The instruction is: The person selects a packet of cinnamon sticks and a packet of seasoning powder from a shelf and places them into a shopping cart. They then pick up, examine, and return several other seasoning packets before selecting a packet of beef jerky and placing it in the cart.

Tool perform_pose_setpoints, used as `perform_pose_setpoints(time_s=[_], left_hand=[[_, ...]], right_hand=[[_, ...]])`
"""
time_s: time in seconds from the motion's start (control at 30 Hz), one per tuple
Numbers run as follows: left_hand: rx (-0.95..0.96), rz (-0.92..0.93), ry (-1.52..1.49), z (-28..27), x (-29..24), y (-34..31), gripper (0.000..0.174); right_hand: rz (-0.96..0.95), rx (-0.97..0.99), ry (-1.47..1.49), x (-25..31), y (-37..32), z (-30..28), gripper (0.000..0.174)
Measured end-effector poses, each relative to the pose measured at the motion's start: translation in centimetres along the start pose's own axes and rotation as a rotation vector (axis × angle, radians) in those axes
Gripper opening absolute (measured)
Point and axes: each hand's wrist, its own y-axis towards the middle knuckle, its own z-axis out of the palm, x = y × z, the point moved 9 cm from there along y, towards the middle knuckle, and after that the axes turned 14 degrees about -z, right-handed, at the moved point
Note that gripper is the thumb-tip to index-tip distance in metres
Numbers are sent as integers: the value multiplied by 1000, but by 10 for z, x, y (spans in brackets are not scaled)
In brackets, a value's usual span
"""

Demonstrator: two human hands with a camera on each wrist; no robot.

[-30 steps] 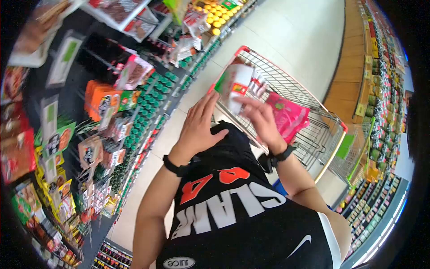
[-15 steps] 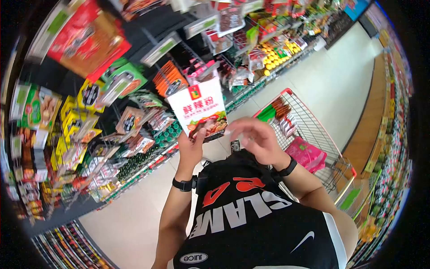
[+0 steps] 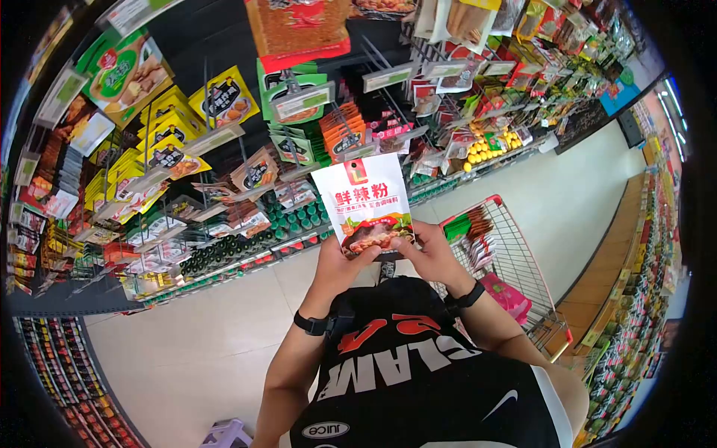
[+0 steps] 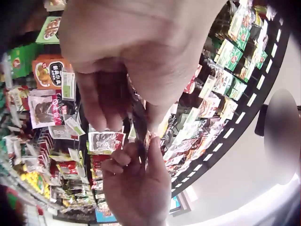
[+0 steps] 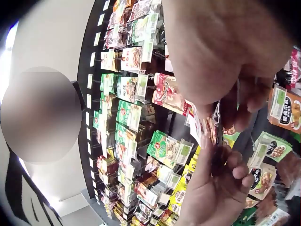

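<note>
Both hands hold a white seasoning powder packet with red lettering and a food picture along its bottom. It is upright, its printed front facing the head camera. My left hand grips the lower left corner, thumb on the front. At the lower right corner my right hand pinches it, thumb also on the front and fingers behind. In the left wrist view the left hand covers much of the packet, with the right hand beyond. The right wrist view shows the packet nearly edge-on between the hands.
A shopping cart stands to the right, holding several packets and a pink bag. Shelves of hanging seasoning packets run along the front and left. More stocked shelving lines the right; a purple stool is behind at the left.
The packet has moved from over the cart to in front of the body. The right hand, apart from it half a second ago, now grips it too. The view has turned toward the shelves.
</note>
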Motion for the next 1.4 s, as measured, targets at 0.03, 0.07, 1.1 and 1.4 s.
perform_pose_setpoints(time_s=[0.03, 0.07, 1.1, 1.4], left_hand=[[-12, 24, 33, -5, -3, -4, 45], [-23, 46, 66, -9, -5, -7, 44], [-155, 564, 1345, 65, -105, -101, 74], [-183, 621, 1366, 110, -106, -51, 66]], right_hand=[[-20, 0, -7, 4, 2, 4, 27], [-40, 0, -13, 8, 4, 7, 26], [77, 208, 1126, 12, 43, 92, 71], [99, 179, 1276, -9, 63, 38, 78]])
